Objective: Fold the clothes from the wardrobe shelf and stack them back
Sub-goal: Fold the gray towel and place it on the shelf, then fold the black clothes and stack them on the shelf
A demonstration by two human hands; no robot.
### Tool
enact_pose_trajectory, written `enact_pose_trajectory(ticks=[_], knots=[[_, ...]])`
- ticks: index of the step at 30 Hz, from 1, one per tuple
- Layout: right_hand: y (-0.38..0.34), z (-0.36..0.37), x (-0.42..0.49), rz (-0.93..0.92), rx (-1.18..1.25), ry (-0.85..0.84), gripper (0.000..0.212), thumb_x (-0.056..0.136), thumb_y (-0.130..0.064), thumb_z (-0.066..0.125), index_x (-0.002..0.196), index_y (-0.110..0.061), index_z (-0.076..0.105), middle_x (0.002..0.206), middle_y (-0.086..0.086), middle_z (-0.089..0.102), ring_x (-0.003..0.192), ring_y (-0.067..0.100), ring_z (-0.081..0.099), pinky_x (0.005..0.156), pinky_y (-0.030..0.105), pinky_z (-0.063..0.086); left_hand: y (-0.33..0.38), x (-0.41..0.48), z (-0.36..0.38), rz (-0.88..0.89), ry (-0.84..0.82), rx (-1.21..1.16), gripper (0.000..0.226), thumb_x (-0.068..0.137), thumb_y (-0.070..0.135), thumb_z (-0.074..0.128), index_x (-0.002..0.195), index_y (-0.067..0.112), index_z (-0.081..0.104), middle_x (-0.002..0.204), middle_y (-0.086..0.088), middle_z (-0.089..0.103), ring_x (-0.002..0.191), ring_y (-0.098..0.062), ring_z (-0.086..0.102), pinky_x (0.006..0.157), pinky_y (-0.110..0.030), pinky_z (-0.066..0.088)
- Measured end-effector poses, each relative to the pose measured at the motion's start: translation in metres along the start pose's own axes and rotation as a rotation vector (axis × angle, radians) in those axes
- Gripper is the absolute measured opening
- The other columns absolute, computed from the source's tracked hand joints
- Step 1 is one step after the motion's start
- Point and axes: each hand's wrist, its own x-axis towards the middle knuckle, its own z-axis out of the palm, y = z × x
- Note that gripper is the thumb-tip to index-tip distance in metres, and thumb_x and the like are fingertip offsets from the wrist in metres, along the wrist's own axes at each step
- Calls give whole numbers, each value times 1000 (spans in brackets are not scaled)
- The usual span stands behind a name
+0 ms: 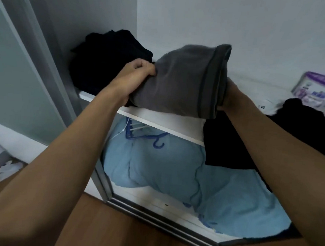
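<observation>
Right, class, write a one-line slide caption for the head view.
Left hand and right hand hold a folded grey garment at the white wardrobe shelf, beside a pile of black clothes.

The single camera sits on the person's head. It looks forward and down along the left arm (58, 163) and right arm (280, 160), close to the white shelf (157, 125), with wooden floor (130, 236) at the bottom.

home bedroom, sliding-door wardrobe (103, 186), white shelf (158, 120) (clothes piled), wooden floor (121, 231)
</observation>
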Motion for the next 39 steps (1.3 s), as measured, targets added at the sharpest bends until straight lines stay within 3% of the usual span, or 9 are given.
enact_pose_trajectory(ticks=[6,9,12,16,20,22,25,34,39], knots=[[15,-27,27,43,-387,-64,41,80,-59,67,96,-22,74,98,-2,72,88,18,66,79,28,53,-35,34,35,-87,-13,441,33,79,49,74,90,24,57,83,12,58,75,-5,55,65,-25,42],[28,-23,33,-84,-618,-35,57,76,-46,79,122,-15,67,112,-1,69,100,19,66,85,29,53,-42,48,52,40,42,538,24,84,30,72,99,21,56,92,10,58,90,-14,58,76,-27,45],[26,-19,45,-310,-658,106,33,83,-19,71,113,-10,63,99,1,65,93,19,62,66,22,48,-32,62,53,210,138,517,17,85,23,68,97,24,55,104,7,60,104,-18,59,98,-32,46],[9,-9,69,-398,-624,186,30,89,-15,62,118,-4,64,112,11,67,102,24,64,81,26,48,-21,80,54,223,192,644,18,88,25,65,105,20,58,115,1,61,108,-22,59,96,-32,45],[32,-4,78,-269,-827,177,39,96,-20,51,129,1,53,128,16,60,118,30,57,89,30,42,-30,82,65,228,153,1118,44,94,31,57,134,14,49,153,-14,30,137,-37,35,104,-52,38],[46,-1,77,-322,-820,202,37,99,-20,46,130,1,47,130,17,56,120,30,54,87,27,37,-32,85,74,400,80,1114,48,95,37,53,139,19,46,160,-9,24,146,-32,25,111,-53,31],[51,8,70,-302,-885,198,36,103,-20,41,132,1,44,133,20,53,123,31,51,88,27,35,-48,92,81,298,-258,1053,51,102,46,37,149,26,38,163,-3,25,149,-23,23,119,-45,25],[26,-75,-6,-509,-1023,404,19,91,-17,61,106,-11,72,109,3,72,104,17,65,89,17,41,-51,108,91,336,-293,1112,45,102,33,34,144,19,43,162,-11,22,147,-33,21,118,-60,13],[25,-131,-46,20,-1324,555,52,80,-61,69,111,-19,64,117,3,65,114,28,60,101,47,47,-33,61,137,694,-488,826,57,94,39,51,147,24,38,162,-2,26,149,-23,20,120,-56,9]])
